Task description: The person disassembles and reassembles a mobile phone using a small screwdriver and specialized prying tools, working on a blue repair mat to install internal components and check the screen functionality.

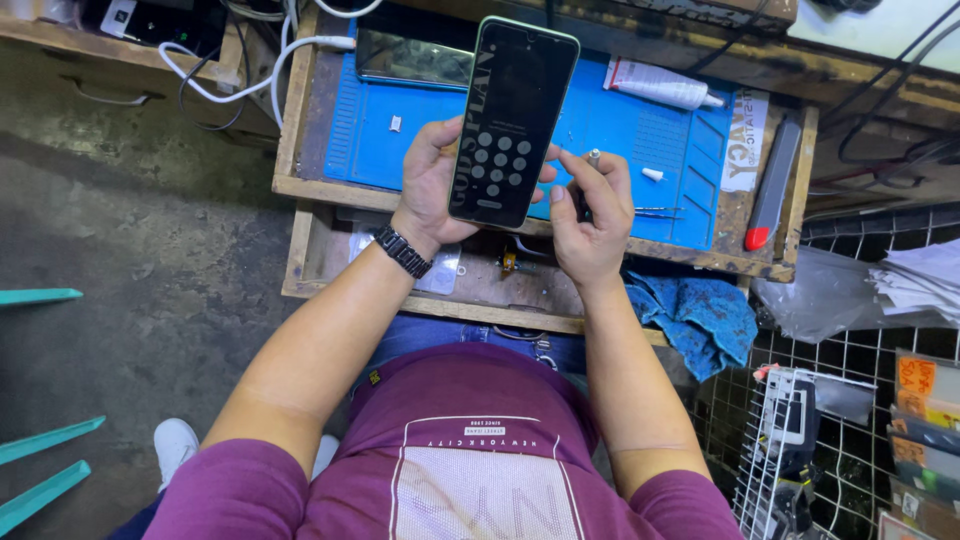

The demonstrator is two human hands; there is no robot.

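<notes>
My left hand [432,185] grips a dark smartphone [510,120] with a pale green frame, holding it upright above the workbench. Its screen is lit and shows a round-button keypad. My right hand [590,215] sits against the phone's lower right edge, with its thumb touching the screen's side. A thin metal tool [592,158] pokes up from between the right hand's fingers. A black wristwatch [402,251] is on my left wrist.
A blue work mat [640,130] covers the wooden bench. On it lie a second phone [412,58], a white glue tube [658,84], tweezers [655,211] and a black-and-red tool [772,190]. A blue cloth [705,315] hangs from an open drawer. White cables [225,75] lie at the left; a wire rack [850,430] stands at the right.
</notes>
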